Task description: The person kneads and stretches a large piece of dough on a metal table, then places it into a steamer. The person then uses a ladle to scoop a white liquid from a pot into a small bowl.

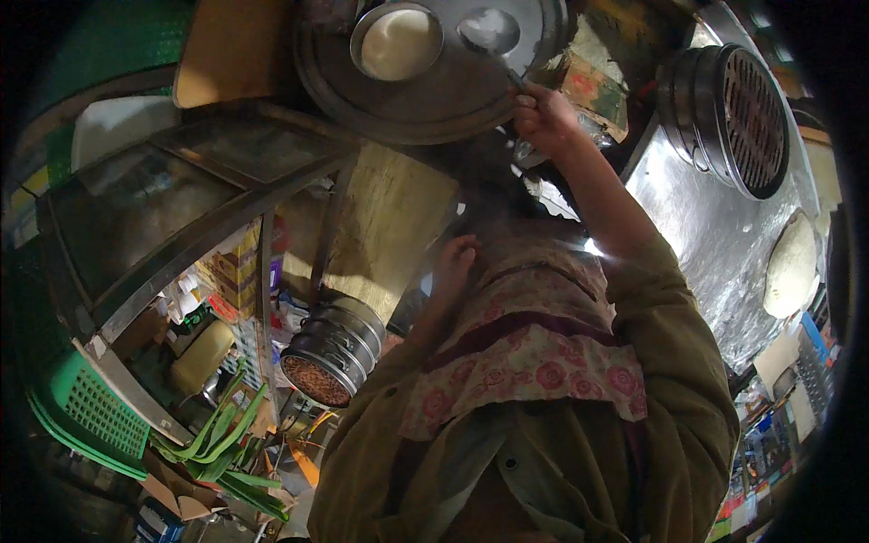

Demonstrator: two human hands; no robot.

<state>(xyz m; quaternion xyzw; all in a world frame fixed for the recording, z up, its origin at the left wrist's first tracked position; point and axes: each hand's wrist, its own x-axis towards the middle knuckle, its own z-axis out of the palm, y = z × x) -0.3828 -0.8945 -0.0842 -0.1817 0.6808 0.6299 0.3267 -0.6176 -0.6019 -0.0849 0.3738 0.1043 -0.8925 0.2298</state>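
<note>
My right hand grips the thin handle of a metal ladle. Its round bowl, with a pale patch inside, hangs over a large round dark metal pan or lid. On that round surface, left of the ladle, stands a metal bowl holding a pale, smooth batter or dough. Low in front of my floral apron is my left hand, dim and with curled fingers; whether anything is in it is not clear.
Stacked metal steamers and a pale dough slab rest on a shiny metal worktop to the right. On the left are a framed glass cabinet, another steamer stack, green leaves and a green plastic basket.
</note>
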